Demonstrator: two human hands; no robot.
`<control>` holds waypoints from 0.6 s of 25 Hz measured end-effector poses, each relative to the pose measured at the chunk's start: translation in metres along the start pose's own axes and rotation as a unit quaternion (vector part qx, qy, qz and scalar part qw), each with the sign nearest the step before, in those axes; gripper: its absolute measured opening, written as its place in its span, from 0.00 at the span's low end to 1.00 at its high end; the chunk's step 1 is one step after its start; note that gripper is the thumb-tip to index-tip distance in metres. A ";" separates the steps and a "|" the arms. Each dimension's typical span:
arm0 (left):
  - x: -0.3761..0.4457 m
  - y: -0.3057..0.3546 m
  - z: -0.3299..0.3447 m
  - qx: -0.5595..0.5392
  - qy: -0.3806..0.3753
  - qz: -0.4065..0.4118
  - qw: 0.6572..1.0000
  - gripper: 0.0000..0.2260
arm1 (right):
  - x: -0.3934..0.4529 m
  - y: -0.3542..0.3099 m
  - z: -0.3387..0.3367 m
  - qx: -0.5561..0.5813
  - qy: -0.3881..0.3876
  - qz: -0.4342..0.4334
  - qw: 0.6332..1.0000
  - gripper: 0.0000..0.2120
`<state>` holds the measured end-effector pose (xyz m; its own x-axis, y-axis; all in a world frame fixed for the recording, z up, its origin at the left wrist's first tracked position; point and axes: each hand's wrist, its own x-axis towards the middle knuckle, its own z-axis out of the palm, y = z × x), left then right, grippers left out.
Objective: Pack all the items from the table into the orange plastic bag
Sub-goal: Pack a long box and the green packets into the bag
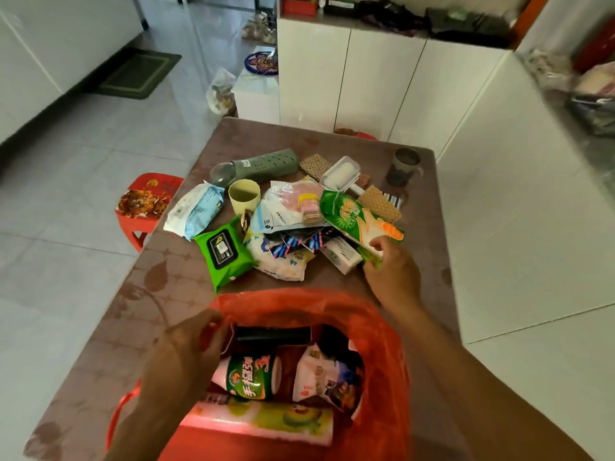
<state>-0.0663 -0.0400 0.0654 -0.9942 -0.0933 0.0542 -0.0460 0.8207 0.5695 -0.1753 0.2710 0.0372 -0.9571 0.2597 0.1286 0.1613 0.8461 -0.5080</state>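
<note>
A: Nearest us is the orange plastic bag [382, 344], at six o'clock on the table [159, 294], mouth gaping. The left hand [186, 354] has its fingers pinched on the rim at nine o'clock, holding it open.

B: And the right hand [392, 274]?

A: At about two o'clock from the bag, thumb and fingers closed on the near end of a green snack packet [352, 217] whose far end lies across the pile.

B: What could go wrong?

A: I'd guess the packet drags its neighbours. A small yellow-lidded jar [311, 207] sits right beside it on a loose pouch and could roll off. The white box [342, 257] under the packet might slide toward the table's edge.

B: And the bag itself?

A: Thin, translucent, crumpled. If the left hand slackens, the rim likely folds shut. It already holds a green-labelled cup [249, 377], a white pouch [319, 377] and a flat box [266, 424], so room is shrinking.

B: Much left?

A: Plenty: green wipes pack [223, 251], cream cup [244, 197], grey-green bottle [259, 166].
</note>
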 end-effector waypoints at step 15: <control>-0.024 0.005 0.021 0.173 -0.013 -0.184 0.967 0.09 | 0.030 0.027 -0.003 0.241 -0.012 0.088 0.966 0.12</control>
<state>-0.0445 -0.0222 0.0497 -0.9059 -0.4051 -0.1238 -0.4234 0.8746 0.2365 -0.1991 0.3024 0.0298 -0.9311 0.3644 -0.0135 0.1975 0.4729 -0.8587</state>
